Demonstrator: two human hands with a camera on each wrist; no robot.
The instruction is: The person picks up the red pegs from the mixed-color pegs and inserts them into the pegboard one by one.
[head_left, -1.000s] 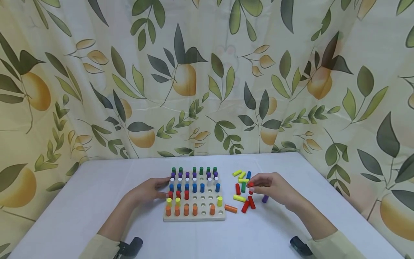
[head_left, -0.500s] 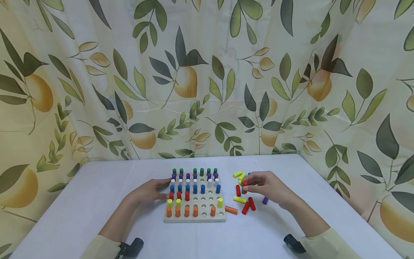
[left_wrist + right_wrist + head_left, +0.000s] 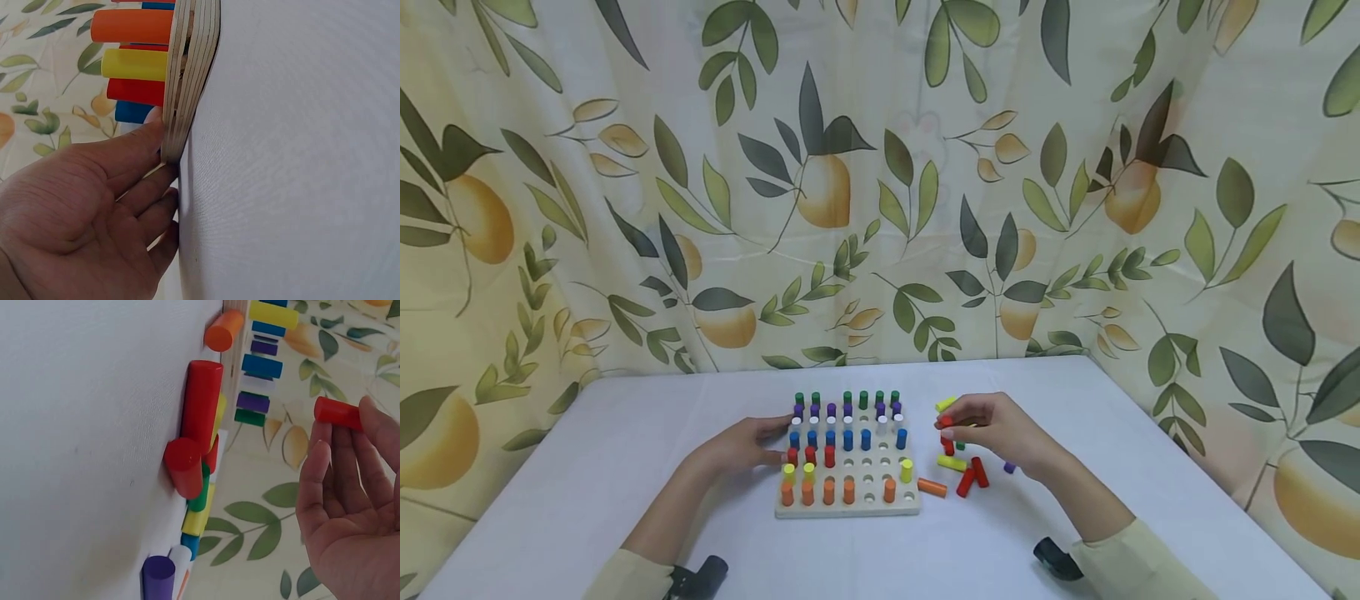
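The pegboard [image 3: 847, 513] lies on the table with rows of green, purple, white, blue, red, yellow and orange pegs and some bare holes. At its left edge rests my left hand [image 3: 733, 446], thumb by the red row and fingers further back. In the left wrist view the thumb tip touches the layered wooden side [image 3: 187, 69]. My right hand [image 3: 1003, 433] pinches a red peg [image 3: 337, 414] between thumb and fingertips, raised above the loose pegs right of the board. The held peg lies almost level in the right wrist view.
Loose pegs lie right of the board: an orange peg [image 3: 932, 487] near its corner, a yellow peg [image 3: 952, 462], red pegs [image 3: 980, 472] and a purple peg [image 3: 159, 578]. Some others are partly hidden behind the right hand. A leaf-and-fruit patterned curtain [image 3: 880, 275] hangs behind the table.
My right hand has moved left toward the board with the red peg, passing over the loose pegs. The left hand keeps its place at the board's edge.
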